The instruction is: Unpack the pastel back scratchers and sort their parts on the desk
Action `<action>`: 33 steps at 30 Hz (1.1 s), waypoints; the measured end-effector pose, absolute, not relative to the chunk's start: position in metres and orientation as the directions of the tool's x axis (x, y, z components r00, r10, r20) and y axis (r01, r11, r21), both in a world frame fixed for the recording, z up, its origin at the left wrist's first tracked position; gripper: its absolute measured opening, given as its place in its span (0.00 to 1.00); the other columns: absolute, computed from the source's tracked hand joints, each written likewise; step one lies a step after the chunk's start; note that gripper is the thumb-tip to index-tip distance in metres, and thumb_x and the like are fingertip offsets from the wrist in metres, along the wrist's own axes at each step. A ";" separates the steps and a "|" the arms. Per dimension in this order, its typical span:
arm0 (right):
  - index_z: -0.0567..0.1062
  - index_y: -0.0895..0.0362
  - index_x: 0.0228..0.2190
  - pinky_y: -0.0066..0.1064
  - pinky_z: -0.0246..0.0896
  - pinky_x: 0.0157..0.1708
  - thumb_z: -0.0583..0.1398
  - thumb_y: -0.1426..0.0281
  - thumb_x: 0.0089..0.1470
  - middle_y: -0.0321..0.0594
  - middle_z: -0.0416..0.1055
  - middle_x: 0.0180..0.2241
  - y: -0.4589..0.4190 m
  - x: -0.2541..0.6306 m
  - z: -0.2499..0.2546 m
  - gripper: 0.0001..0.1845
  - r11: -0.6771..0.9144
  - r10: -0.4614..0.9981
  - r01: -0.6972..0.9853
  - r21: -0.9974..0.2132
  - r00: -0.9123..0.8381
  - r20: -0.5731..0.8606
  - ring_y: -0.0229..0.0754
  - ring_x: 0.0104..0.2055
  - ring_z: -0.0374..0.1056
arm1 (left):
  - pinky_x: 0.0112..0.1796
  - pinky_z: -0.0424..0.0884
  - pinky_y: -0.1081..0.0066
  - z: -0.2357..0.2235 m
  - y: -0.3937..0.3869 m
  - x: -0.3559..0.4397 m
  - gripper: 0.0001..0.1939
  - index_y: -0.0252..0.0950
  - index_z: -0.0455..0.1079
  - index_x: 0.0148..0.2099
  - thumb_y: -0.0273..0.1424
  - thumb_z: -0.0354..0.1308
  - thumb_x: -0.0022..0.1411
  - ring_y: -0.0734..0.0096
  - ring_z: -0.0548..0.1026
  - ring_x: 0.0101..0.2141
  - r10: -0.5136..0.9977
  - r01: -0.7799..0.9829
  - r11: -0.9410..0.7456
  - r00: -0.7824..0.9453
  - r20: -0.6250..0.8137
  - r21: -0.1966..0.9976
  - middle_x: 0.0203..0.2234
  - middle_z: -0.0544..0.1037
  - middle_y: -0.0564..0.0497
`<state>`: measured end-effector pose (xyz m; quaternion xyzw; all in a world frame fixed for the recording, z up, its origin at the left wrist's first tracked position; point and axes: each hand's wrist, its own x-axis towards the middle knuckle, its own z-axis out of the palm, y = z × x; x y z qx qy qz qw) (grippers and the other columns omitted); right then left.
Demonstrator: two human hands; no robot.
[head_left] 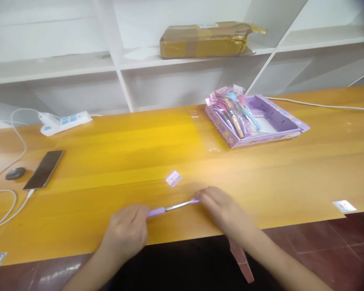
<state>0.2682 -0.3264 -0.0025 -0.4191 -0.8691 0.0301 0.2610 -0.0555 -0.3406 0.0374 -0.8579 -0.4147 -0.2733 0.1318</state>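
Note:
My left hand [129, 226] is closed round the purple handle of a slim back scratcher [177, 205] with a silver metal shaft. At the other end, the fingers of my right hand [214, 202] are closed on its purple tip, which they mostly hide. It is held level, just above the front part of the table. A small printed card [173, 178] lies on the table beyond it. Farther back stands a purple cardboard tray [279, 125], with several similar back scratchers [235, 115] in clear wrappers piled at its left side.
At the left lie a phone [45, 169] on a white cable, a dark mouse-like object [15, 173] and a power strip [66, 123]. Clear film [204, 131] lies beside the tray. A taped carton [206, 40] sits on the shelf. Stickers [344, 206] mark the table's front edge.

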 end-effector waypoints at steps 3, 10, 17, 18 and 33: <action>0.74 0.57 0.48 0.40 0.72 0.41 0.53 0.80 0.71 0.46 0.77 0.39 -0.329 0.251 -0.004 0.13 0.665 0.732 0.693 -0.277 -0.531 0.427 0.48 0.39 0.72 | 0.24 0.66 0.65 0.039 -0.338 -0.047 0.17 0.39 0.71 0.33 0.14 0.49 0.66 0.69 0.70 0.21 0.645 0.795 -0.607 0.496 0.581 -0.004 0.21 0.74 0.54; 0.75 0.58 0.44 0.36 0.64 0.38 0.54 0.78 0.74 0.43 0.75 0.35 -0.325 0.253 0.004 0.10 0.687 0.712 0.685 -0.242 -0.568 0.414 0.46 0.35 0.68 | 0.27 0.65 0.66 0.039 -0.322 -0.058 0.18 0.38 0.72 0.33 0.14 0.48 0.67 0.70 0.70 0.24 0.669 0.777 -0.629 0.518 0.534 0.035 0.23 0.74 0.53; 0.77 0.58 0.43 0.36 0.60 0.37 0.53 0.74 0.77 0.39 0.74 0.32 -0.325 0.248 0.003 0.12 0.717 0.685 0.651 -0.250 -0.592 0.424 0.44 0.33 0.67 | 0.31 0.62 0.62 0.035 -0.320 -0.062 0.20 0.39 0.66 0.29 0.17 0.49 0.73 0.65 0.66 0.26 0.671 0.779 -0.621 0.584 0.457 -0.084 0.21 0.68 0.52; 0.77 0.58 0.43 0.36 0.60 0.37 0.54 0.73 0.77 0.39 0.74 0.32 -0.325 0.248 0.003 0.12 0.713 0.688 0.655 -0.250 -0.587 0.426 0.44 0.34 0.67 | 0.31 0.63 0.62 0.034 -0.320 -0.062 0.19 0.38 0.67 0.30 0.17 0.48 0.74 0.64 0.66 0.26 0.667 0.771 -0.632 0.596 0.447 -0.084 0.22 0.69 0.52; 0.77 0.57 0.42 0.35 0.60 0.36 0.54 0.75 0.76 0.40 0.74 0.33 -0.328 0.255 0.016 0.12 0.684 0.709 0.682 -0.258 -0.540 0.454 0.42 0.33 0.66 | 0.34 0.75 0.65 0.008 -0.329 -0.050 0.12 0.33 0.70 0.50 0.22 0.45 0.81 0.62 0.81 0.32 0.580 0.691 -0.716 0.665 0.471 -0.095 0.35 0.84 0.45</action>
